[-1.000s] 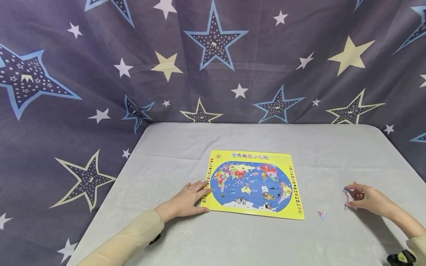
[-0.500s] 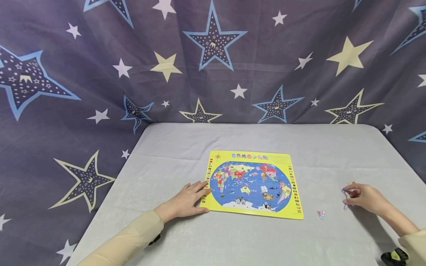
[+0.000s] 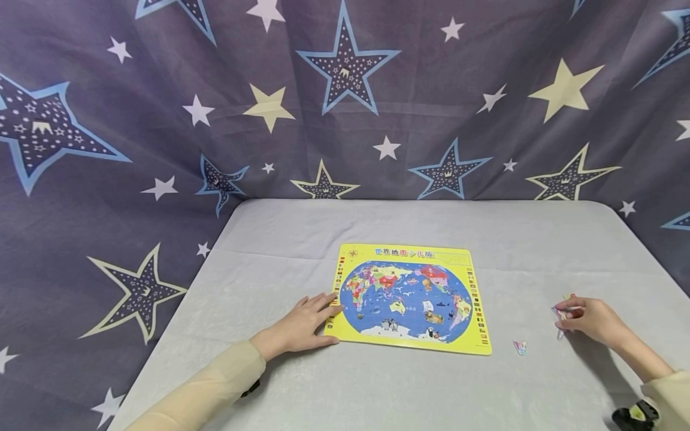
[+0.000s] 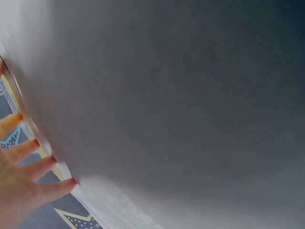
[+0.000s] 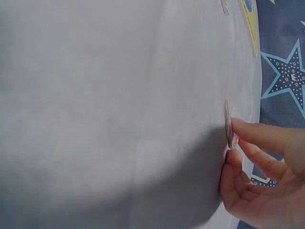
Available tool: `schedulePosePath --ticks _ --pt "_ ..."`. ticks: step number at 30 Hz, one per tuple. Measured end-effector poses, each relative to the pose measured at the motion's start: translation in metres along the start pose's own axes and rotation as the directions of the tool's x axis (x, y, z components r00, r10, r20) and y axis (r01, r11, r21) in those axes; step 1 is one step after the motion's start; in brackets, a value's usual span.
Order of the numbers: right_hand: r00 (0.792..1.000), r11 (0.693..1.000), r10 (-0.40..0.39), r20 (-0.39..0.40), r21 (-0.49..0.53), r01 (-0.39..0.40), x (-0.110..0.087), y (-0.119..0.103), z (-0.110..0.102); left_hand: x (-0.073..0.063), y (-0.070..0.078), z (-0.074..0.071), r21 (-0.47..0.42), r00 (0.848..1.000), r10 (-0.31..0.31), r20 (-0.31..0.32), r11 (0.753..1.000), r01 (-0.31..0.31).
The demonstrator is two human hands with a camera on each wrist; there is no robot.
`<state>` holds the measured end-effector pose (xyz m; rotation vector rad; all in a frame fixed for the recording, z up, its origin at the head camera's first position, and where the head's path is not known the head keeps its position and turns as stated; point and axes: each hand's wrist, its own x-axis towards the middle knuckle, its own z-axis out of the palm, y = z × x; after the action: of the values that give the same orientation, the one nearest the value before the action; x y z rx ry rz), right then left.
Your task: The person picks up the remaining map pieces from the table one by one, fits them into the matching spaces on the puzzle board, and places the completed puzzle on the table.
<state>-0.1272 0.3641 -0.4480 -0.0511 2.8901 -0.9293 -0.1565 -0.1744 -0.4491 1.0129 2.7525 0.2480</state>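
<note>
A yellow-bordered world map puzzle board (image 3: pixel 477 346) lies flat on the table. My left hand (image 3: pixel 304 323) rests at its left side, fingers spread, with fingertips over the border and the thumb by the near corner. The left wrist view shows that hand's straight fingers (image 4: pixel 35 169) along the board's edge. To the right of the board, my right hand (image 3: pixel 595 320) pinches a small colourful puzzle piece (image 5: pixel 227 121) between thumb and fingers, low over the cloth. Its fingers cover much of the piece. Another loose puzzle piece (image 3: pixel 520 348) lies between the board and the right hand.
A pale grey cloth (image 3: pixel 259 233) covers the table. Behind and to the sides hangs a dark curtain (image 3: pixel 215 60) printed with stars, meeting the table's back edge.
My right hand has shifted slightly left, and its thumb and fingers have drawn closer together around the piece. The left hand, the board and the other loose piece stay in place.
</note>
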Motion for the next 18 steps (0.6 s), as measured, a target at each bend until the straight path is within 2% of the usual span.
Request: schedulePosePath --ticks 8,18 --pt "0.999 0.999 0.039 -0.023 0.016 -0.038 0.001 -0.0003 -0.0013 -0.0002 -0.0007 0.0007 0.001 1.0 0.018 -0.013 1.0 -0.018" --pt "0.997 0.991 0.069 0.03 0.113 -0.072 0.0028 0.0045 -0.0028 0.0001 0.0003 0.0 -0.001 1.0 -0.007 0.003 1.0 0.007"
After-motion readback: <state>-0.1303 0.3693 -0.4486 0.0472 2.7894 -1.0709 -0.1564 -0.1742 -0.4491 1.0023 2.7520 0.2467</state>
